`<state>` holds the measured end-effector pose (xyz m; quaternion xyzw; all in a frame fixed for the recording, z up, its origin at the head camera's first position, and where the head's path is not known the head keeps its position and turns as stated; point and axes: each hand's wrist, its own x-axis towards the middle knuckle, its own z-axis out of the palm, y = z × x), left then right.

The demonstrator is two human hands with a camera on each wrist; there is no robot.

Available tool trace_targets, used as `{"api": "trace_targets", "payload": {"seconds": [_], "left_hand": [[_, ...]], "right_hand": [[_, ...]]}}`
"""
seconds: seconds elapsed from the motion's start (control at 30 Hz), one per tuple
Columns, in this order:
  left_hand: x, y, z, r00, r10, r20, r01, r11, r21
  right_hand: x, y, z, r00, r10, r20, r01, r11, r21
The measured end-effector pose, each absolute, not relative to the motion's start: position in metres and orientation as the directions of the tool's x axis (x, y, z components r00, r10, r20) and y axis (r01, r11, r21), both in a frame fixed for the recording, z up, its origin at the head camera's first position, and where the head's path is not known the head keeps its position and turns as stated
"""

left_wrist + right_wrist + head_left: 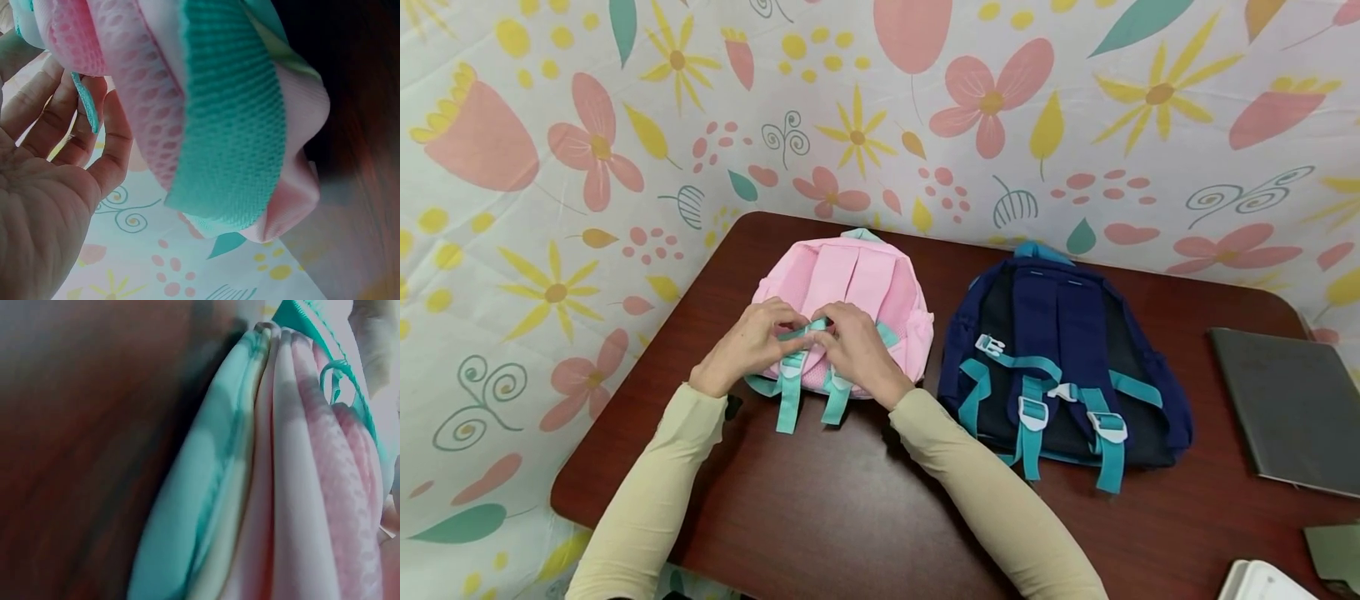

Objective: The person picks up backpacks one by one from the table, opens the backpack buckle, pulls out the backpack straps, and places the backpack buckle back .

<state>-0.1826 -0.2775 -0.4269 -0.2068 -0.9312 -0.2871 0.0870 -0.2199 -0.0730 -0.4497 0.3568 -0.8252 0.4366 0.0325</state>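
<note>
A small pink backpack (831, 271) lies on the table with its shoulder straps and mesh back facing up. Over its lower part, my left hand (748, 342) and right hand (855, 343) meet, thumbs and fingertips pinching a teal webbing strap (815, 327). Whether a buckle sits between the fingertips is hidden. Teal strap ends hang over the backpack's bottom edge. In the left wrist view, the curled fingers of my left hand (56, 144) are beside a wide teal strap (231, 119) and pink mesh. The right wrist view shows the bag's teal and pink side (294, 462).
A navy backpack (1000, 300) with teal straps and white buckles lies to the right on the brown table (850, 500). Farther right are a dark grey flat folder (1292, 408) and a white object (1266, 583) at the front edge. Floral cloth (865, 108) hangs behind.
</note>
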Motion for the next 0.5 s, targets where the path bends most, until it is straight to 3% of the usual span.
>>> {"api": "trace_targets", "payload": {"seconds": [0.17, 0.37, 0.5], "left_hand": [[-0.1821, -0.2772, -0.4269, -0.913, 0.327, 0.246, 0.407, 0.776, 0.481], [-0.1820, -0.2748, -0.4250, -0.904, 0.347, 0.251, 0.426, 0.785, 0.450], [-0.1833, -0.2749, -0.4264, -0.896, 0.354, 0.269, 0.443, 0.769, 0.461]], "right_hand": [[-0.2191, -0.0740, -0.4451, -0.763, -0.568, 0.311, -0.590, 0.412, -0.694], [-0.2195, -0.0743, -0.4442, -0.688, -0.623, 0.372, -0.709, 0.465, -0.530], [-0.2194, -0.0724, -0.4476, -0.674, -0.614, 0.410, -0.723, 0.435, -0.536]]}}
